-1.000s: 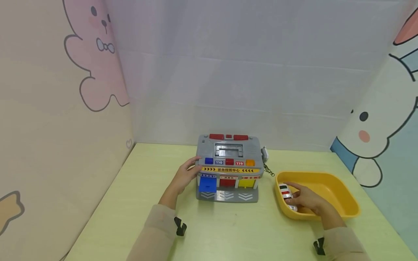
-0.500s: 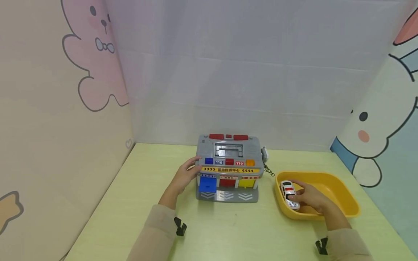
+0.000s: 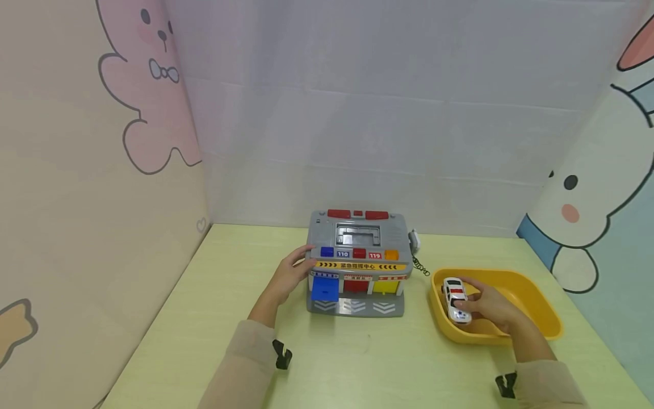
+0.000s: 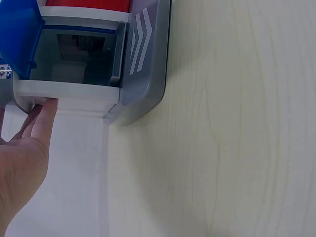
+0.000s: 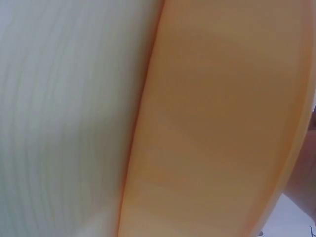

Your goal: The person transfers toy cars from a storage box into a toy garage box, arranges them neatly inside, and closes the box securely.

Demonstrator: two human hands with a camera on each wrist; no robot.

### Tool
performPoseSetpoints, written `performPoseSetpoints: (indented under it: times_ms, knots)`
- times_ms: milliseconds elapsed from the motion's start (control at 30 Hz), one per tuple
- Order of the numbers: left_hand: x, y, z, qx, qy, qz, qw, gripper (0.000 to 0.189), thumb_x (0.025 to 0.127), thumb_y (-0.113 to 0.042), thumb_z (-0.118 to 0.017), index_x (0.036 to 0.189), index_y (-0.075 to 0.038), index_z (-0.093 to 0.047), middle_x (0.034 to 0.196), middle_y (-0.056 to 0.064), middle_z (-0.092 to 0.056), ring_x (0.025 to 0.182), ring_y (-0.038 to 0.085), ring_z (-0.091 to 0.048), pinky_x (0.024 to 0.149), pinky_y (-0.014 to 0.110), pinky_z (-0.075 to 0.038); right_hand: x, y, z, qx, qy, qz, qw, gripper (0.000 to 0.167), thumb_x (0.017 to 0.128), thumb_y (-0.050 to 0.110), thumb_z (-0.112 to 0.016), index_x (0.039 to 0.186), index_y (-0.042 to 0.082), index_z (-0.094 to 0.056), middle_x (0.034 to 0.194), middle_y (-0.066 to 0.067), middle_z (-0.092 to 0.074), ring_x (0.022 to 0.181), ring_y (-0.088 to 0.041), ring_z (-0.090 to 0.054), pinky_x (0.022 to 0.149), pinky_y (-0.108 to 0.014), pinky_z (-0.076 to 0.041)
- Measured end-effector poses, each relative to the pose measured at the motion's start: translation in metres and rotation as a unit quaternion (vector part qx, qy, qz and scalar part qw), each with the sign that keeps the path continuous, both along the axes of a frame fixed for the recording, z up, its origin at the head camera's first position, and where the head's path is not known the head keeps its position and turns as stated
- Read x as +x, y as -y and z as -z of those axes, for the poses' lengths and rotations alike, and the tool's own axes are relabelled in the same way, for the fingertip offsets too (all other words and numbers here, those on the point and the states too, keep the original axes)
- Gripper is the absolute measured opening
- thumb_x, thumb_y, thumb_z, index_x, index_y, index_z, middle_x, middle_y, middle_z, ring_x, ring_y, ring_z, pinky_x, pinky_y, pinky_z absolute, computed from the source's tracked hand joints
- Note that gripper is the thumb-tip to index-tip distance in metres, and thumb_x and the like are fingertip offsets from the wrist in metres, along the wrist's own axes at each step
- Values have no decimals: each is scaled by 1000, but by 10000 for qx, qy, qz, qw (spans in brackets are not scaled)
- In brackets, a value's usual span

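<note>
In the head view a grey toy emergency station point(image 3: 357, 264) stands on the table. My left hand point(image 3: 286, 278) touches its left side near the roof corner, fingers mostly straight. The left wrist view shows fingertips point(image 4: 47, 111) against the white side wall under the roof edge. The station's blue door point(image 3: 325, 288) is raised, with a hollow bay point(image 4: 74, 54) behind it. My right hand point(image 3: 490, 307) pinches a white toy car point(image 3: 456, 301) with a red stripe and dark windows, over the left part of the yellow tub point(image 3: 549, 324). In the right wrist view the tub wall hides most of this hand.
The station's red door point(image 3: 356, 286) and yellow door point(image 3: 385, 287) are down. A small grey-white piece point(image 3: 414, 241) with a coiled cord point(image 3: 421, 267) hangs at its right side. A pale curtain point(image 3: 327, 130) stands behind the table point(image 3: 368, 363).
The right hand has lifted the toy car slightly within the tub and shifted a little to the right, so more of the car shows. The left hand and station have stayed put.
</note>
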State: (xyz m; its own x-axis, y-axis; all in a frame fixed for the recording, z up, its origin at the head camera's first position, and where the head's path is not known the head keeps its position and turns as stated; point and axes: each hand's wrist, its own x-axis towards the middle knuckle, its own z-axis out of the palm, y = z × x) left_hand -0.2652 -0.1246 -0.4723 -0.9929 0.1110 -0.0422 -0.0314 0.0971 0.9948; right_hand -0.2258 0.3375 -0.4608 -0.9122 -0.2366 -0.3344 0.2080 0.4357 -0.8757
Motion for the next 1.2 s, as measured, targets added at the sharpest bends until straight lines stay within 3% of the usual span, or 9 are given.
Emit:
performPoseSetpoints:
  times_ms: [800, 1200]
  knots:
    - [0, 0, 0, -35, 45, -23, 10000, 44, 97, -28, -63, 139, -20, -53, 147, 13, -41, 131, 35, -44, 101, 43, -44, 9, 18, -22, -152, -137, 4, 9998, 85, 90, 15, -72, 151, -6, -17, 109, -24, -52, 86, -28, -62, 78, -37, -57]
    - [0, -1, 0, -95, 37, -66, 9999, 43, 97, -27, -62, 139, -21, -54, 147, 13, -42, 130, 35, -45, 100, 43, -44, 14, 38, -24, -457, -273, -172, 9984, 81, 91, 11, -70, 150, -8, -17, 102, -21, -54, 81, -29, -63, 73, -40, -58]
